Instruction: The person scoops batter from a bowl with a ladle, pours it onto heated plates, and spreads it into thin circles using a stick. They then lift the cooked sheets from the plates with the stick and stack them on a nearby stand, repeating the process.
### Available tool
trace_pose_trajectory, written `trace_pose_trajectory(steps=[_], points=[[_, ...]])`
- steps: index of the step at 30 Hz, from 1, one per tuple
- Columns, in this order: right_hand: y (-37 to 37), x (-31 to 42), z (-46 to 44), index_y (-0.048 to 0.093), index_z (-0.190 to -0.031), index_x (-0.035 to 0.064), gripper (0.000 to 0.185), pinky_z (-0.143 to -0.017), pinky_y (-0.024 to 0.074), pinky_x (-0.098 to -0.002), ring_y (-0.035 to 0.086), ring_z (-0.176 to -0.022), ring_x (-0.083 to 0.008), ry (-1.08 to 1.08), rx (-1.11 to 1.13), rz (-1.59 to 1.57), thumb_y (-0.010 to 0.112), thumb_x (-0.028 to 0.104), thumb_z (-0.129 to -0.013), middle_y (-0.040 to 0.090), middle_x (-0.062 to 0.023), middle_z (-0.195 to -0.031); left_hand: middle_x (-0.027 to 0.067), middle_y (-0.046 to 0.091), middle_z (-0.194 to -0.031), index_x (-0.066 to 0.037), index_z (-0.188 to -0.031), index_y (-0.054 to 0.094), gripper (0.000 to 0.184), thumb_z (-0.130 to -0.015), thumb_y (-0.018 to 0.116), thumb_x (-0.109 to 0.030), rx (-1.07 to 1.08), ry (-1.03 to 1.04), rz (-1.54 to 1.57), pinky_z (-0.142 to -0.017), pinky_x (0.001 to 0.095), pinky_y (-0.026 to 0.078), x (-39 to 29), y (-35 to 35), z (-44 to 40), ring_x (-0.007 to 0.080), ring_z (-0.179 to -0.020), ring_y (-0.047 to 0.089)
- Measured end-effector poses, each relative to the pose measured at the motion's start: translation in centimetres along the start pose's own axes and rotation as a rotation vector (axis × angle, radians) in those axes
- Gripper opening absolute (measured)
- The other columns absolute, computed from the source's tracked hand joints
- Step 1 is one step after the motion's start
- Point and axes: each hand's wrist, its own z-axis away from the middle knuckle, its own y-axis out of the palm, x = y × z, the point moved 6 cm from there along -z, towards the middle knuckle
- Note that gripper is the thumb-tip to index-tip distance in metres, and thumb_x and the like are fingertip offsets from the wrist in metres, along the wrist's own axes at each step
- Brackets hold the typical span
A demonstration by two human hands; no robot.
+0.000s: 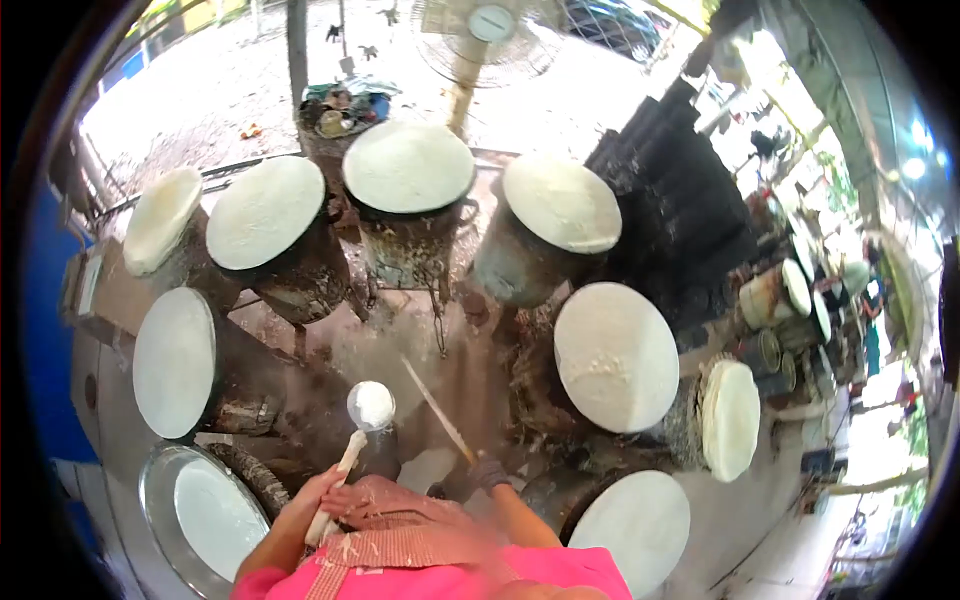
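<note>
My left hand (328, 493) is closed around a thick, pale stick (350, 455) crusted with white, close against my apron (400, 545). The stick's upper end meets a small round vessel (374, 404) with white contents; whether the two are joined I cannot tell. My right hand (488, 472), in a dark glove, grips a long thin stick (436, 408) that slants up and left over the brown floor. Nearest to my right hand is a pot with a white round top (633, 530). A metal basin (155, 490) with a white disc inside lies left of my left hand.
Several sooty pots with white round tops, such as the far middle one (408, 167), stand in an arc around me. A fan (490, 25) stands beyond them. Dark stacked sheets (670, 200) rise at the right, with more pots (770, 297) behind.
</note>
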Motion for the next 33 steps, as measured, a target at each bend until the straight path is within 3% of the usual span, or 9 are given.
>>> trace_pose_trajectory(steps=[4,6,10,13,16,21,25,28,33], points=[[-0.2,-3.3,-7.7,0.059,-0.090,0.0079,0.027,-0.064,0.0463,-0.0348,0.055,-0.069,-0.0247,0.052,0.213,-0.038,0.054,0.029,-0.073,0.057,-0.0123,-0.076,-0.0017,0.029,-0.048,-0.022,-0.097,0.041,0.014,-0.084,0.046,-0.018,-0.109,0.056,-0.077,-0.026,0.0198,0.019,-6.3,-2.2,-2.1,0.0059,-0.032,0.024],[-11.2,2.0,-12.6,0.058,-0.093,0.0063,0.027,-0.065,0.0455,-0.0345,0.055,-0.072,-0.0253,0.458,0.377,-0.285,0.054,0.025,-0.074,0.059,-0.0102,-0.081,-0.0010,0.031,-0.049,-0.021,-0.098,0.042,0.015,-0.084,0.047,-0.017,-0.202,0.101,-0.073,-0.027,0.0193,0.019,-8.8,-0.8,-0.9,0.0056,-0.032,0.024],[-6.3,-3.1,-16.4,0.058,-0.089,0.0053,0.022,-0.060,0.0424,-0.0331,0.055,-0.069,-0.0239,0.630,0.179,-0.635,0.053,0.024,-0.078,0.059,-0.0119,-0.075,-0.0019,0.030,-0.049,-0.032,-0.108,0.035,0.028,-0.086,0.046,-0.019,-0.128,0.078,0.022,-0.027,0.0165,0.020,-12.5,2.2,-0.2,0.0048,-0.034,0.026],[-11.4,-0.5,-21.8,0.056,-0.080,0.0012,0.016,-0.051,0.0397,-0.0266,0.044,-0.053,-0.0080,0.613,-0.009,-1.031,0.054,0.017,-0.081,0.051,-0.0020,-0.061,-0.0017,0.030,-0.050,-0.030,-0.107,0.036,0.025,-0.086,0.045,-0.018,-0.071,0.141,0.021,-0.027,0.0164,0.021,-15.0,4.1,-0.8,0.0042,-0.034,0.026],[-14.1,0.7,-28.3,0.056,-0.079,0.0016,0.019,-0.055,0.0412,-0.0308,0.049,-0.055,-0.0191,0.439,-0.176,-0.887,0.057,0.020,-0.078,0.053,-0.0046,-0.060,-0.0011,0.033,-0.052,-0.023,-0.103,0.036,0.020,-0.086,0.044,-0.017,-0.026,0.214,0.089,-0.027,0.0159,0.022,-16.2,6.6,-1.3,0.0041,-0.034,0.027],[-11.4,5.7,-42.4,0.056,-0.091,0.0040,0.027,-0.060,0.0448,-0.0380,0.056,-0.065,-0.0322,0.028,-0.027,-0.094,0.053,0.026,-0.076,0.059,-0.0116,-0.069,0.0010,0.036,-0.053,-0.020,-0.104,0.033,0.021,-0.087,0.043,-0.020,0.156,0.246,0.396,-0.028,0.0191,0.026,-16.3,9.9,-1.8,0.0070,-0.034,0.032],[-14.0,17.8,-51.6,0.054,-0.093,0.0041,0.042,-0.063,0.0454,-0.0412,0.055,-0.071,-0.0359,-0.107,0.060,-0.141,0.056,0.040,-0.071,0.058,-0.0174,-0.075,0.0016,0.036,-0.052,-0.018,-0.101,0.036,0.015,-0.088,0.042,-0.022,0.274,0.280,0.558,-0.030,0.0211,0.028,-16.1,9.6,-1.5,0.0089,-0.035,0.033],[-11.8,26.0,-57.2,0.051,-0.096,0.0049,0.046,-0.064,0.0455,-0.0420,0.054,-0.078,-0.0365,-0.281,-0.151,-0.087,0.057,0.042,-0.070,0.055,-0.0199,-0.087,0.0015,0.036,-0.052,-0.017,-0.096,0.037,0.010,-0.088,0.041,-0.021,0.246,0.343,0.567,-0.030,0.0204,0.028,-16.6,8.6,0.5,0.0086,-0.035,0.033],[-9.9,34.4,-65.5,0.044,-0.111,0.0058,0.057,-0.080,0.0422,-0.0394,0.050,-0.097,-0.0342,0.100,0.171,-0.197,0.059,0.039,-0.068,0.045,-0.0199,-0.112,-0.0002,0.036,-0.052,-0.019,-0.094,0.045,0.011,-0.084,0.046,-0.019,0.138,0.369,0.605,-0.030,0.0172,0.025,-18.1,5.0,4.4,0.0065,-0.037,0.031]])
